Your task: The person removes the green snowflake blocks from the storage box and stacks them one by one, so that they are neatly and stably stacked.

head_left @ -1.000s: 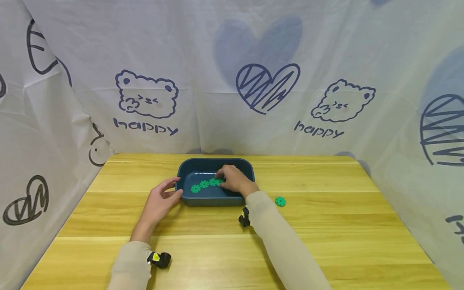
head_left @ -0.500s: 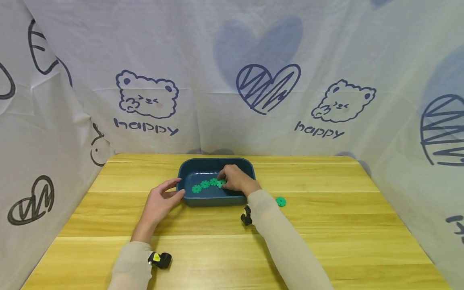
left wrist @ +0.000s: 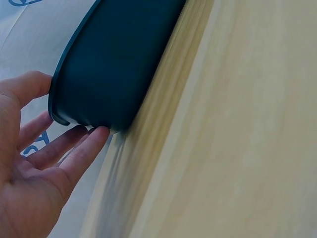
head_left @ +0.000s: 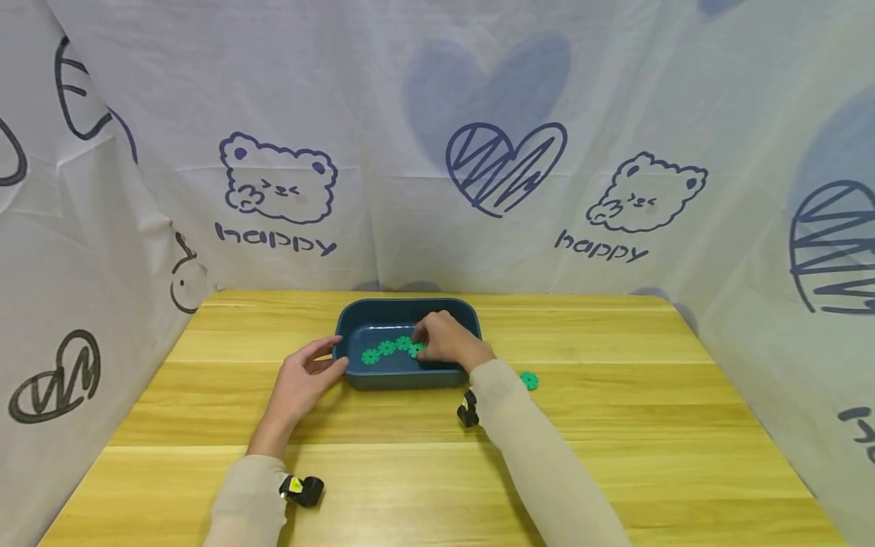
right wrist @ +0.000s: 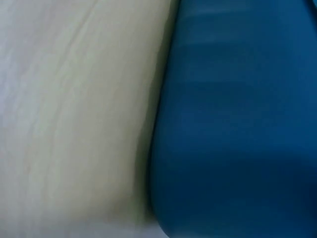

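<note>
Evidently, in the head view, the right hand [head_left: 446, 339] pinches the end disc [head_left: 415, 350] of a row of notched green plastic-looking discs [head_left: 386, 348] inside a dark-blue rounded rectangular tray [head_left: 406, 382]; gentle pressure should spare its neighbours. Another green disc [head_left: 529, 381] lies on the wooden desk [head_left: 383, 471]. From the left wrist, the left hand [left wrist: 37, 178] clasps the tray's corner, thumb opposite fingers; a light brace seems enough. The right wrist view shows only tray and desk.

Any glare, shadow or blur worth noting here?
Head: fairly sharp, highlights inside the dark-blue rectangular tub, pale sheen on the yellow wood-grain table; left wrist: a soft shadow on the table beside the tub; right wrist: blurred, wood grain smeared, a dark shadow along the tub's edge.
</note>
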{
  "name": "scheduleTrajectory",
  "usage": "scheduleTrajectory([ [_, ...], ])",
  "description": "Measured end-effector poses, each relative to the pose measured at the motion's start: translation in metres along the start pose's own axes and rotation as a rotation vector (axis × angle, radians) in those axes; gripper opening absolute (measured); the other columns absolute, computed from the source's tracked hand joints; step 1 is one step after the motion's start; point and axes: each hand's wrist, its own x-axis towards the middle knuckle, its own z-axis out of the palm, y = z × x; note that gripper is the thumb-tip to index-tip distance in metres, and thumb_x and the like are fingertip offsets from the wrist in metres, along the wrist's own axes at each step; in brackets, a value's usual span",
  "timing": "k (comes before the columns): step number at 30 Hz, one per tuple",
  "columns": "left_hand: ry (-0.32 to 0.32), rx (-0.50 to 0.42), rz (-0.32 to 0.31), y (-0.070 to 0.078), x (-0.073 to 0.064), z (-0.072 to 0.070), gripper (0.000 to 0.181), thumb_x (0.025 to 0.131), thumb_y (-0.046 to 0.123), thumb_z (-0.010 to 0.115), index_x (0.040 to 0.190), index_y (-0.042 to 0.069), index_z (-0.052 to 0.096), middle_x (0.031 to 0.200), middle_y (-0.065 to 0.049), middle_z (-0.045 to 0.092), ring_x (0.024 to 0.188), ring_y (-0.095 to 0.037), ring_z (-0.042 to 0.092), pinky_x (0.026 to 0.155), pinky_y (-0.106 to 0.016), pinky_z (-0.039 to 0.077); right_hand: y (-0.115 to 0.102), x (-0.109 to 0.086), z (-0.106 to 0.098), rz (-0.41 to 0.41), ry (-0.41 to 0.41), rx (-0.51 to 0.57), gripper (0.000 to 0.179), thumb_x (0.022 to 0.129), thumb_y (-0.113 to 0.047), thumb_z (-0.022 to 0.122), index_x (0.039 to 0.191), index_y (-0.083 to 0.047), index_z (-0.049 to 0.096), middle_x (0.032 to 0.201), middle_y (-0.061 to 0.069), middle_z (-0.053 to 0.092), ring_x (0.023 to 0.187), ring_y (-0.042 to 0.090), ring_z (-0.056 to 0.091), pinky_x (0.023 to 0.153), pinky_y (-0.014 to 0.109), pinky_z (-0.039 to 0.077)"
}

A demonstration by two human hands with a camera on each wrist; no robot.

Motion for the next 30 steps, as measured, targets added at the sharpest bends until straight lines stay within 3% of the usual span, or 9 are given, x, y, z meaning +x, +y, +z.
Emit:
scheduleTrajectory([
  [11, -0.004, -0.014, 0.000, 0.002, 0.000, 0.000, 0.055, 0.100, 0.031, 0.070, 0.147, 0.007, 0.055, 0.151, -0.020, 0.056, 0.128, -0.040, 0.063, 0.087, -0.006, 0.051, 0.003, -0.014, -0.013, -0.043, 0.081, 0.085, 0.026, 0.088, -0.013, 0.081, 0.113, -0.005, 0.078, 0.107, 0.008, 0.077, 0.090, 0.016, 0.069, 0.083, 0.028, 0.060],
  [24, 0.002, -0.004, -0.009, 0.002, -0.001, 0.000, 0.056, 0.099, 0.034, 0.071, 0.147, 0.010, 0.056, 0.150, -0.020, 0.057, 0.127, -0.038, 0.064, 0.087, -0.006, 0.050, 0.008, -0.045, -0.033, -0.011, 0.116, 0.143, 0.026, 0.088, -0.015, 0.080, 0.112, -0.006, 0.076, 0.103, 0.006, 0.072, 0.087, 0.014, 0.063, 0.083, 0.029, 0.059],
  [30, -0.001, -0.004, -0.006, 0.002, -0.001, 0.000, 0.056, 0.099, 0.033, 0.071, 0.147, 0.009, 0.056, 0.151, -0.020, 0.056, 0.128, -0.039, 0.064, 0.087, -0.006, 0.050, 0.012, -0.060, -0.042, -0.039, 0.132, 0.149, 0.025, 0.087, -0.014, 0.081, 0.110, -0.004, 0.077, 0.098, 0.007, 0.074, 0.083, 0.013, 0.064, 0.080, 0.027, 0.059],
])
